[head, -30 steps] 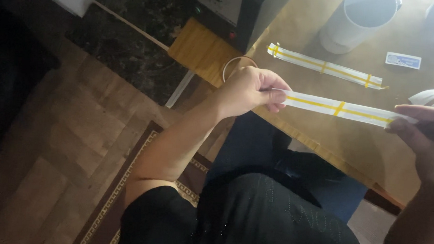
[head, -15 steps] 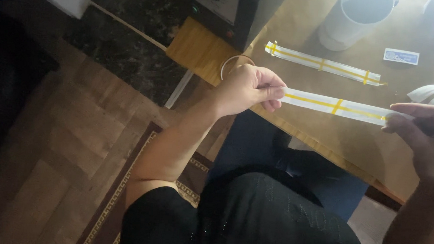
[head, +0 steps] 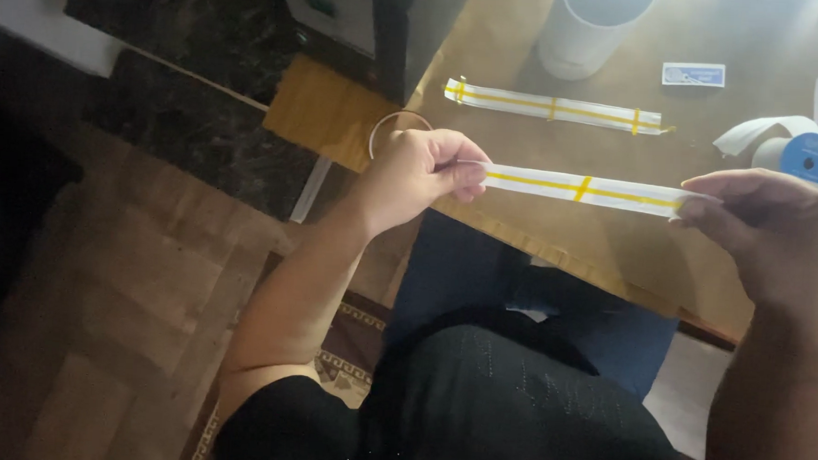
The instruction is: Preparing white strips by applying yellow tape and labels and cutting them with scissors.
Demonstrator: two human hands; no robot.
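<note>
I hold a strip point(head: 584, 187) stretched level between my two hands, just above the near edge of the counter point(head: 521, 227): my left hand point(head: 418, 173) pinches its left end, my right hand point(head: 773, 230) its right end. Behind it, a second strip point(head: 553, 108) lies flat on the counter, running left to right. Farther back stands a cup point(head: 587, 29), with a small card point(head: 693, 74) lying to its right. A roll of tape point(head: 800, 157) sits at the right, behind my right hand. A box-shaped machine point(head: 364, 18) stands at the counter's left end. My lap is below the counter edge.
</note>
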